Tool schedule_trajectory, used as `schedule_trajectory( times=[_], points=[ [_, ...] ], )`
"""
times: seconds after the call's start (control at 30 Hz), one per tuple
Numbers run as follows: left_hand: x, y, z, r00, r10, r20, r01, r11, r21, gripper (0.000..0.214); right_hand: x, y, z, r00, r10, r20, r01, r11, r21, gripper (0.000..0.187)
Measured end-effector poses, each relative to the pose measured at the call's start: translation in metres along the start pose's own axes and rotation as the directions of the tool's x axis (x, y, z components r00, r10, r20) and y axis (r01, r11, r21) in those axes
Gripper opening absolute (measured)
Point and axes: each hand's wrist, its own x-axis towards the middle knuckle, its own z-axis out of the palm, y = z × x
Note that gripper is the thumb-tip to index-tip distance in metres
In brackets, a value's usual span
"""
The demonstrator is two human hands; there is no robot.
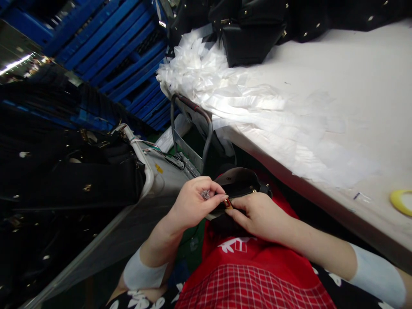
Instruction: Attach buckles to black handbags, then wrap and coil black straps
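A black handbag [246, 188] rests in my lap with its flap up, its lower part partly hidden by my hands. My left hand [195, 202] is closed, thumb and index fingertip pinched together beside a gold-coloured metal fitting [227, 203] on the bag. In its curled fingers sits a crumpled bit of clear plastic film [205, 195]. My right hand [262, 214] is closed too, thumb and fingers around the bag's edge at the fitting. Whether the left fingertips also hold a small piece cannot be made out.
To the right stands a white table [370, 86] with a heap of thin white film [225, 92], black bags [246, 40] and a yellow tape roll [402, 201]. On the left is a grey bin [161, 171] piled with black bags [96, 176]. Beyond are a trolley [207, 124] and blue pallets [122, 51].
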Motion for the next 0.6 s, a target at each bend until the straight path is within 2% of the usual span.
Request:
schedule_trajectory(
  times=[0.07,0.17,0.23,0.3,0.37,0.47,0.6],
  points=[
    [0.0,-0.001,-0.001,1.0,0.003,0.024,-0.003,1.0,0.006,0.007,0.0,0.0,0.001,1.0,-0.013,0.007,0.013,1.0,0.015,0.025],
    [-0.003,-0.003,0.004,0.995,0.1,-0.001,-0.1,0.992,0.079,0.009,0.002,0.002,0.004,1.0,0.003,-0.004,-0.003,0.999,0.038,0.025],
    [-0.008,-0.004,0.014,0.98,0.185,-0.074,-0.166,0.964,0.205,0.009,0.005,0.006,0.007,0.999,0.044,-0.012,-0.043,0.996,0.074,0.029],
    [-0.014,-0.006,0.029,0.961,0.243,-0.133,-0.184,0.918,0.35,0.011,0.007,0.009,0.011,0.996,0.089,-0.022,-0.085,0.99,0.114,0.035],
    [-0.02,-0.007,0.043,0.955,0.263,-0.135,-0.189,0.894,0.406,0.011,0.008,0.013,0.014,0.992,0.118,-0.044,-0.111,0.985,0.13,0.034],
    [-0.025,-0.007,0.056,0.96,0.227,-0.163,-0.177,0.945,0.274,0.011,0.008,0.014,0.014,0.981,0.156,-0.112,-0.147,0.985,0.085,0.034],
    [-0.025,-0.008,0.059,0.93,0.161,-0.331,-0.146,0.987,0.071,0.008,0.009,0.012,0.009,0.966,0.182,-0.182,-0.179,0.983,0.03,0.039]
  ],
)
